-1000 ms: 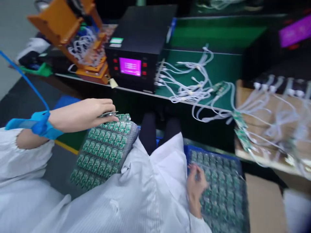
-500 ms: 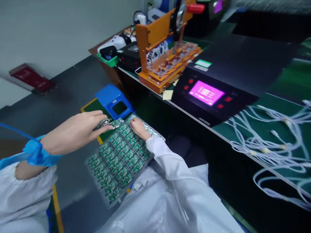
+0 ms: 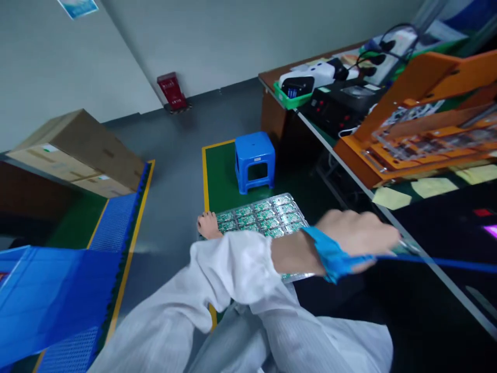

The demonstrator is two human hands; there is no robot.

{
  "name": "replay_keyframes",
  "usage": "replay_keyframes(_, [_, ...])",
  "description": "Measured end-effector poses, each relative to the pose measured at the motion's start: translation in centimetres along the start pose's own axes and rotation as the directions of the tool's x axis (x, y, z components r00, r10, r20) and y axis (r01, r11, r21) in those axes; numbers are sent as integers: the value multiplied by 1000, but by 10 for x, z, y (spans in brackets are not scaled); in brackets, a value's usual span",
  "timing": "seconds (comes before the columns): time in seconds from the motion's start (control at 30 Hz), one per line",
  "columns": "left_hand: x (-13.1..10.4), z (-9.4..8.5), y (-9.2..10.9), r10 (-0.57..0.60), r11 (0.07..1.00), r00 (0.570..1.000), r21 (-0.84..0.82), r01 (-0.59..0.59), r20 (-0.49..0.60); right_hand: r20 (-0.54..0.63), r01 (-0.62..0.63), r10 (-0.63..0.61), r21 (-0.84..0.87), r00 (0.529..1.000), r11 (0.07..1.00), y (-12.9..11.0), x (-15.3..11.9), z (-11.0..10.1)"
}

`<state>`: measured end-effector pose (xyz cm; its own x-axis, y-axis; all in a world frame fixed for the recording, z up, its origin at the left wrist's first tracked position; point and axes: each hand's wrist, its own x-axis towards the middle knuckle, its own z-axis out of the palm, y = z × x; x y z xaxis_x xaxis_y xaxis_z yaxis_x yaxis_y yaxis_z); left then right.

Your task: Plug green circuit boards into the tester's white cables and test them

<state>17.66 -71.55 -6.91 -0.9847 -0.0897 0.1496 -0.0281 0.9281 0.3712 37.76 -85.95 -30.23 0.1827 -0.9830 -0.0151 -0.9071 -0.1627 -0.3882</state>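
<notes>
A clear tray (image 3: 290, 199) filled with rows of small green circuit boards (image 3: 267, 213) lies over my lap, partly covered by my sleeve. My right hand (image 3: 208, 225) is closed around the tray's left edge, its forearm hidden under the other arm. My left hand (image 3: 359, 233), with a blue wrist strap (image 3: 330, 254) and cord, crosses over the tray to the right, near the bench edge. It is blurred, but its fingers are closed on circuit boards (image 3: 409, 247) that show as a shiny greenish sliver at the fingertips.
On the bench at right stand an orange test fixture (image 3: 361, 155), yellow notes (image 3: 392, 198) and a green basket (image 3: 287, 98). A blue stool (image 3: 254, 147) stands ahead on the floor. Cardboard boxes (image 3: 93, 150) and a blue bin (image 3: 58, 295) are at left.
The view has swung left. My left hand has crossed from the tray's left side over to the right with the boards. My right hand now grips the tray's left edge.
</notes>
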Motion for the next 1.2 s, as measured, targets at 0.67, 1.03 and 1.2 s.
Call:
replay_keyframes(0.67, [-53, 35, 30, 32, 955, 994, -295, 0, 102, -60, -39, 49, 165, 997, 986, -2, 13, 9])
replay_keyframes(1.03, [-51, 25, 32, 106, 948, 990, -310, -72, 94, -78, -226, 225, 3, 971, 974, 64, -4, -33])
replay_keyframes(1.2, [-49, 26, 27, 99, 965, 993, -251, -79, 69, 15, -240, 241, -30, 970, 970, 70, -6, -34])
